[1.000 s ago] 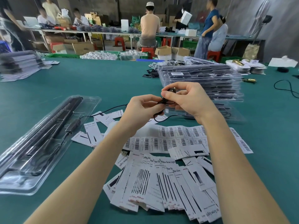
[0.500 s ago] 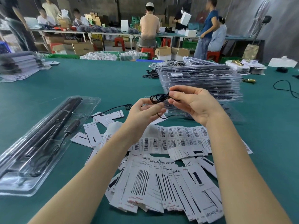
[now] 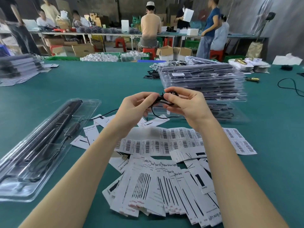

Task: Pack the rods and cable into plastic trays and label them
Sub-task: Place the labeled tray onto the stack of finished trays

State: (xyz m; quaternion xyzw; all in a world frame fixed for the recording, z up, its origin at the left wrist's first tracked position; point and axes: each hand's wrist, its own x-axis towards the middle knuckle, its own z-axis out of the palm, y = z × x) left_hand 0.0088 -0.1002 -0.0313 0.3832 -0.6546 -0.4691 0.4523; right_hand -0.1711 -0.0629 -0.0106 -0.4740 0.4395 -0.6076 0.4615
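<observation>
A thin black cable (image 3: 162,97) is bunched into a small coil between both hands, held above the green table. My left hand (image 3: 134,106) pinches one side of the coil and my right hand (image 3: 185,102) pinches the other. The cable's free length trails left across the table to a clear plastic tray (image 3: 88,106) at the left, which holds black rods (image 3: 54,127) and an inline black box. Below my hands lie sheets of barcode labels (image 3: 158,143) and a fan of printed paper cards (image 3: 158,186).
A tall stack of packed clear trays (image 3: 202,79) stands just behind my right hand, with one open tray under it. Another stack sits at the far left (image 3: 18,69). A loose black cord (image 3: 291,86) lies at the right edge. Several people work at far tables.
My hands drew apart with the cable loops half a second ago and have come back together, pinching the coil tight between them. The tray and labels have not moved.
</observation>
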